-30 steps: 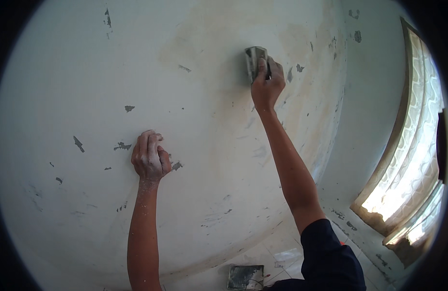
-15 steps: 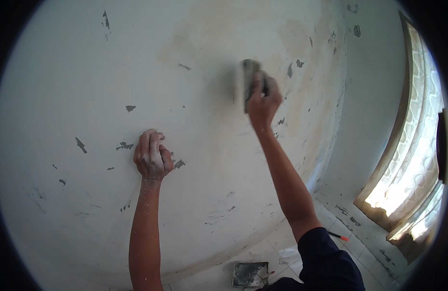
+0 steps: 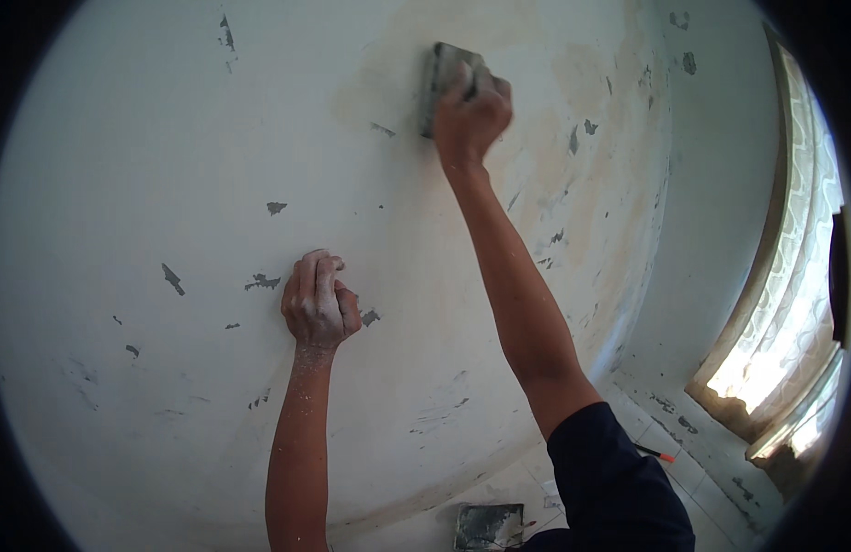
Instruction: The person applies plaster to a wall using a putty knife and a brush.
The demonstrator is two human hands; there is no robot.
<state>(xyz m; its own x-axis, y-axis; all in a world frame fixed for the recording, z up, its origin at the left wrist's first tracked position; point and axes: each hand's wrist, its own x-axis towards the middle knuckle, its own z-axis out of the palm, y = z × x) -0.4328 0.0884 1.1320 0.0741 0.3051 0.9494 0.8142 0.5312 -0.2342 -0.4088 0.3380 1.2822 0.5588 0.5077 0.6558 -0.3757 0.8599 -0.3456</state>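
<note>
The grey block [image 3: 449,64] sits higher on the wall [image 3: 214,166] now

Head cam: right hand [image 3: 474,110] is gripping the grey block, up and left of half a second ago; so it's working a different patch, by some beige staining [image 3: 365,87]; left hand [image 3: 318,299] hasn't budged, fingers curled at the wall; can't tell if it's holding anything

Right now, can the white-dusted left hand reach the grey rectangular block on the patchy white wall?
Probably yes: only wall shows between the left hand and the block, though the right hand grips it.
</note>
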